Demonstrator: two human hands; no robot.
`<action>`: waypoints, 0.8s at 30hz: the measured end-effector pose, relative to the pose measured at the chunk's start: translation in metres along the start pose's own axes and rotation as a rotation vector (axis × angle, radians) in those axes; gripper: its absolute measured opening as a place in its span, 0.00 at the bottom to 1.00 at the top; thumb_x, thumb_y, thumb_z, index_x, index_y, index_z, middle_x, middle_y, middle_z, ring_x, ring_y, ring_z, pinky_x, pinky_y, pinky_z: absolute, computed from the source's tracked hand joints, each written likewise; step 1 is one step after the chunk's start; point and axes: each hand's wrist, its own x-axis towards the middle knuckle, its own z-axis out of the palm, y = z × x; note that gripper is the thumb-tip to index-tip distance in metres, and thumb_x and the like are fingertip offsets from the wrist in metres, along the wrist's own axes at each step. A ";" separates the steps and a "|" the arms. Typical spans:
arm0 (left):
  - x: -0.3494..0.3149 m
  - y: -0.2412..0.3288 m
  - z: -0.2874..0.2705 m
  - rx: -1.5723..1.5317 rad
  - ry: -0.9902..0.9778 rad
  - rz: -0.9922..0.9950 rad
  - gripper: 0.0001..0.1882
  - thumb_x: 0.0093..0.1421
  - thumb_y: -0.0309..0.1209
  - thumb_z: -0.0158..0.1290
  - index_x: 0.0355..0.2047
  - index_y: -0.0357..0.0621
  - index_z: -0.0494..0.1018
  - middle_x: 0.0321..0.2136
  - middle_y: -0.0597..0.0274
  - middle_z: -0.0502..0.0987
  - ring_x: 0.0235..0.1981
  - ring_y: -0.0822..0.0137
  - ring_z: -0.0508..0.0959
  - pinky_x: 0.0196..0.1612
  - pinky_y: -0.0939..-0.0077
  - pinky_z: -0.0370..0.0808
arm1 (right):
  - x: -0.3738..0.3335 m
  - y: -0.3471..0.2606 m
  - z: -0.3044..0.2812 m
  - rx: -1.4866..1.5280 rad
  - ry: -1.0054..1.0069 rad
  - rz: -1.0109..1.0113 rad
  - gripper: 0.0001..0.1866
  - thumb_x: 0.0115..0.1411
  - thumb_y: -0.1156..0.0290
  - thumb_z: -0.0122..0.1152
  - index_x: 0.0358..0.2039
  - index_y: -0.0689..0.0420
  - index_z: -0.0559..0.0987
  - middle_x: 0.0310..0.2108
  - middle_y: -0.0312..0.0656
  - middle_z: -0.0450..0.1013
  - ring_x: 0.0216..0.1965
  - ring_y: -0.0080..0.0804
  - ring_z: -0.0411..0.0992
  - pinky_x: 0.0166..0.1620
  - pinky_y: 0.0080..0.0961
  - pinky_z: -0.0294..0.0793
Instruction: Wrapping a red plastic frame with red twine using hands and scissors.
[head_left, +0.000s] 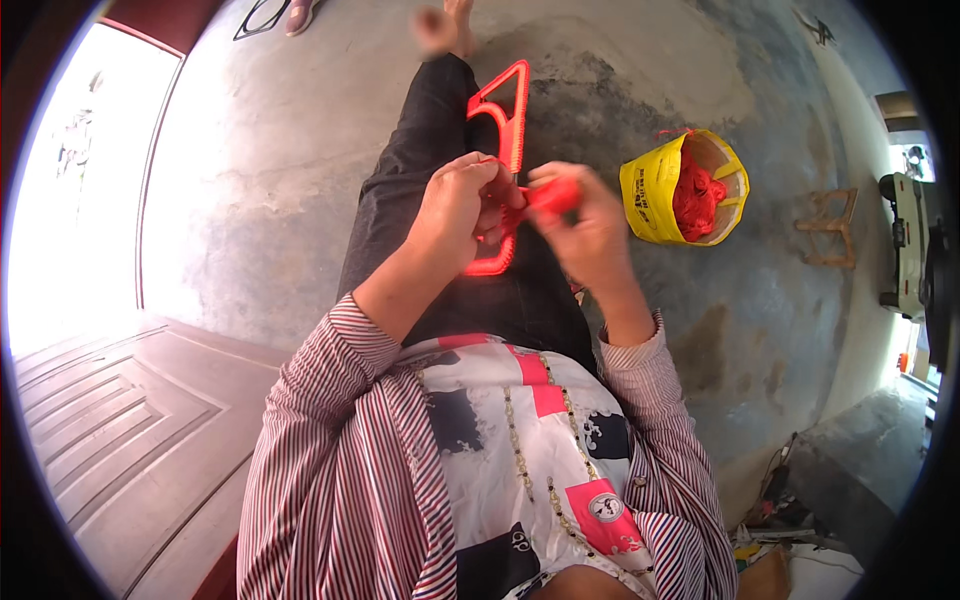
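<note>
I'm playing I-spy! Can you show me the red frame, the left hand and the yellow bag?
Red frame [515, 135], head view: its right-hand bar.
Left hand [452, 208], head view: the back of it.
Yellow bag [653, 192], head view: its outer side wall.

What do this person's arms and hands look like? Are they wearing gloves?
No gloves! The left hand and right hand are both bare, though the right one looks blurry. The arms have long sleeves with thin dark reddish and white stripes, ending in striped cuffs.
</note>
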 end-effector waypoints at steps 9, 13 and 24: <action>0.035 -0.034 -0.006 0.221 0.285 0.013 0.13 0.57 0.33 0.50 0.42 0.43 0.70 0.31 0.65 0.72 0.31 0.74 0.69 0.39 0.78 0.66 | -0.035 -0.008 -0.164 1.542 0.158 0.144 0.15 0.68 0.55 0.44 0.39 0.56 0.64 0.22 0.36 0.67 0.20 0.28 0.65 0.29 0.34 0.68; 0.047 -0.046 -0.006 0.154 0.245 0.030 0.14 0.58 0.34 0.49 0.42 0.40 0.69 0.31 0.65 0.72 0.31 0.71 0.70 0.40 0.78 0.68 | -0.080 -0.040 -0.221 1.358 0.172 0.118 0.15 0.69 0.54 0.40 0.37 0.55 0.62 0.20 0.35 0.64 0.13 0.27 0.58 0.22 0.33 0.64; 0.044 -0.049 -0.012 0.126 0.128 0.036 0.24 0.49 0.29 0.47 0.49 0.39 0.64 0.35 0.60 0.70 0.36 0.68 0.68 0.48 0.76 0.64 | -0.101 0.030 -0.137 1.234 0.533 0.487 0.12 0.54 0.68 0.58 0.39 0.58 0.75 0.24 0.35 0.68 0.25 0.24 0.68 0.27 0.22 0.68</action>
